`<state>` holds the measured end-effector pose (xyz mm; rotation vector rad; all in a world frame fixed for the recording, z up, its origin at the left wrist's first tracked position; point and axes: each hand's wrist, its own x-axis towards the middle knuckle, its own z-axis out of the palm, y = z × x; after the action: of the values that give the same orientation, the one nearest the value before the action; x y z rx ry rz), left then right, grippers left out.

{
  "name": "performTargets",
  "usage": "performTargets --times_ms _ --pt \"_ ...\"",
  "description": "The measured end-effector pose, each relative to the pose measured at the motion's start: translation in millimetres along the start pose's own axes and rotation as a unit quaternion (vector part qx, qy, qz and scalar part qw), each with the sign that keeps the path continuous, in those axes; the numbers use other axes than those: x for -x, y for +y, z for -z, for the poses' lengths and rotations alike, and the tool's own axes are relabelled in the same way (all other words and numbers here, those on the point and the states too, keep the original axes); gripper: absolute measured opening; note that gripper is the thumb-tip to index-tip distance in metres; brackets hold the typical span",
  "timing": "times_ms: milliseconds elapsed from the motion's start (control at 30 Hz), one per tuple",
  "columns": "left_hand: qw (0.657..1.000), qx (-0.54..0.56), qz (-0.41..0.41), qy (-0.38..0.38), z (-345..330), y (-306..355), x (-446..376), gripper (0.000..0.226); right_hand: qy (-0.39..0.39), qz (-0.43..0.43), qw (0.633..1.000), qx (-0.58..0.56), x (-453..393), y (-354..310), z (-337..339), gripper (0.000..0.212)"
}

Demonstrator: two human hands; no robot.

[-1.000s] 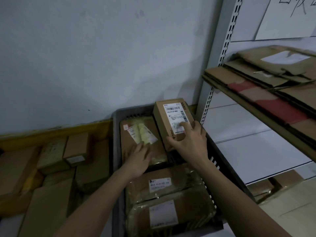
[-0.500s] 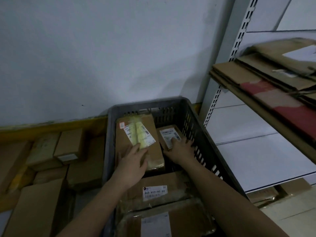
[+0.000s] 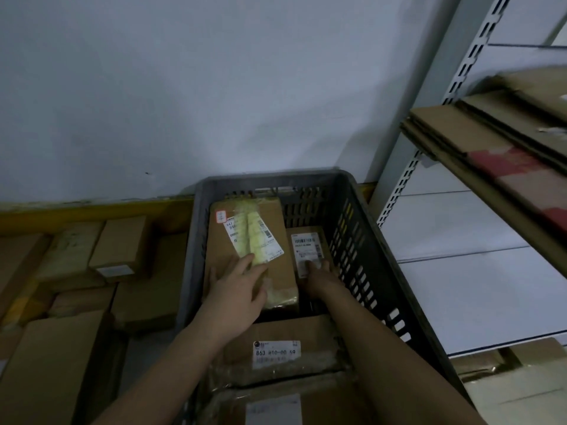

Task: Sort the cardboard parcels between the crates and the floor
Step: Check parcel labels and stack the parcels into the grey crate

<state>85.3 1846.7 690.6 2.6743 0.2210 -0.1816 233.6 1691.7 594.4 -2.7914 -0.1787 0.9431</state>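
A grey plastic crate (image 3: 276, 180) stands against the wall and holds several cardboard parcels. At its back left lies a large parcel (image 3: 271, 271) with yellow tape and a white label. My left hand (image 3: 236, 291) rests flat on it, fingers straight and thumb at its left edge. Beside it, low at the back right, sits a small parcel (image 3: 308, 242) with a barcode label. My right hand (image 3: 319, 279) grips the near end of that parcel, fingertips on the label. Nearer me lie a labelled parcel (image 3: 313, 335) and another parcel (image 3: 273, 407).
More cardboard boxes (image 3: 119, 250) are piled on the floor left of the crate, along a yellow wall strip. On the right stands a white metal shelf rack (image 3: 408, 197) with flattened cardboard (image 3: 491, 154) jutting out above the crate's right side. Boxes (image 3: 521, 378) sit under it.
My right hand has lowered the small parcel from above the crate down into its back right corner. My left hand has slid a little forward on the large parcel.
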Motion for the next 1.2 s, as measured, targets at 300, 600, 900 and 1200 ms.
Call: performTargets --times_ms 300,600,900,1200 --pt "1.000 -0.001 -0.011 0.012 4 3 1 0.047 0.148 0.070 0.982 -0.095 19 -2 16 0.046" --pt "1.000 -0.009 -0.022 0.018 0 -3 3 0.047 0.201 0.131 0.958 -0.154 77 -11 49 0.044" --pt "0.985 0.110 -0.050 0.123 26 9 16 0.035 0.231 0.216 0.939 -0.135 136 -33 73 0.045" --pt "0.989 0.042 0.012 0.141 106 -34 50 0.041 0.246 0.273 0.925 -0.101 185 -92 85 0.042"
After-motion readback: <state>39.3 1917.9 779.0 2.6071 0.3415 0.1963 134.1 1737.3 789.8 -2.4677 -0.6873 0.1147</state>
